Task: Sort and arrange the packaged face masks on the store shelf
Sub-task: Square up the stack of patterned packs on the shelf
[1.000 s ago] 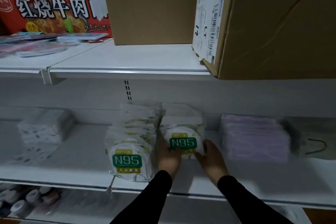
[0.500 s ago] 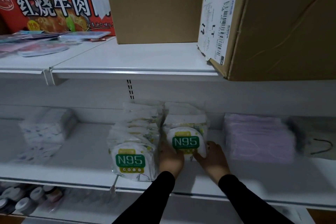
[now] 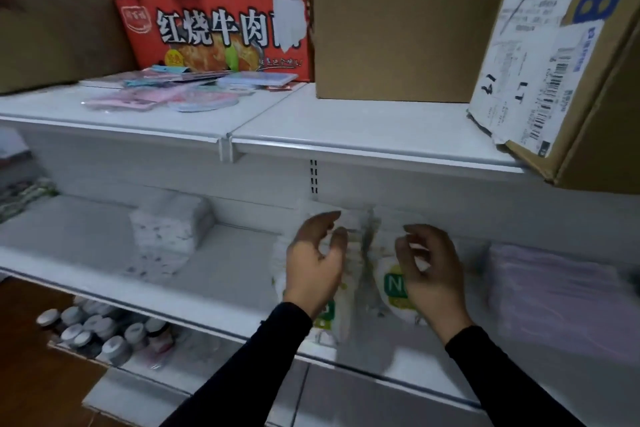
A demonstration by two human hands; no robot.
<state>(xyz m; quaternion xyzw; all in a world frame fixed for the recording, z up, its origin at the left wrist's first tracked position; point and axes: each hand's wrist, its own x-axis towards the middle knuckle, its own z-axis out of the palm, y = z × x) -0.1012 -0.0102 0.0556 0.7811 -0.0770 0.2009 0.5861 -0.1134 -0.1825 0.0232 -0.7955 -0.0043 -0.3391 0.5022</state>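
White store shelf [image 3: 214, 288], N95 mask packs [image 3: 391, 284] just behind left hand [image 3: 313, 267] and right hand [image 3: 431, 274], each grip loosely curled, empty

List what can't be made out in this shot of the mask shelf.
- Left row of white N95 mask packs, head view: the left hand covers its label.
- Right row of white N95 mask packs: the right hand hides most of the green label.
- Pale purple mask packs: motion blur; count unclear.
- Brown cardboard box with shipping label: cut off by the right edge.
- Whether either hand touches a pack: blurred.
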